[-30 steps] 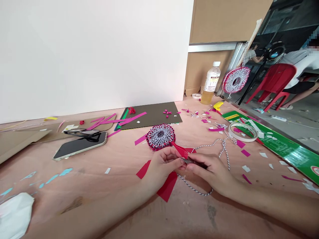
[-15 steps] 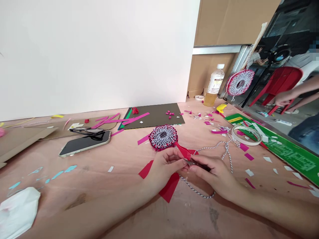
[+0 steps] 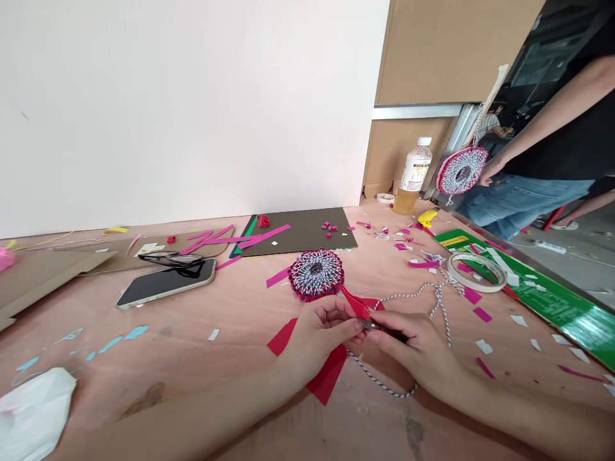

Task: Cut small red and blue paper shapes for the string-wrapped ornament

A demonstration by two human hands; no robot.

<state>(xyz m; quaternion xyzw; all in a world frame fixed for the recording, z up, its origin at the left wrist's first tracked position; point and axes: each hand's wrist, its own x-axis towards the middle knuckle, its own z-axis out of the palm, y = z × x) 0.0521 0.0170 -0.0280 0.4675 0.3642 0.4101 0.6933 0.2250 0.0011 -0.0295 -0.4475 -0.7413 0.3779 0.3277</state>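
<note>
My left hand [image 3: 321, 333] pinches a red fringed paper strip [image 3: 356, 303] that runs up to a round woven disc [image 3: 316, 274] of black-and-white twine edged in pink. My right hand [image 3: 412, 349] is closed on a small dark metal tool [image 3: 382, 328] whose tip meets the strip at my left fingertips. Red paper pieces [image 3: 327, 376] lie under both hands. A length of black-and-white twine [image 3: 384, 386] loops beneath my right hand and trails toward the tape roll.
A phone [image 3: 167, 283] with glasses [image 3: 172, 259] on it lies left. A dark card sheet [image 3: 300, 229], a tape roll [image 3: 476, 271], a green board [image 3: 548, 294] and a bottle [image 3: 413, 177] sit behind. Paper scraps litter the table. Another person [image 3: 542, 160] stands at right beside a second woven disc [image 3: 460, 170].
My hands have stayed on the strip and tool. The view has drifted slightly. A person has walked in at right and now stands by the hanging disc.
</note>
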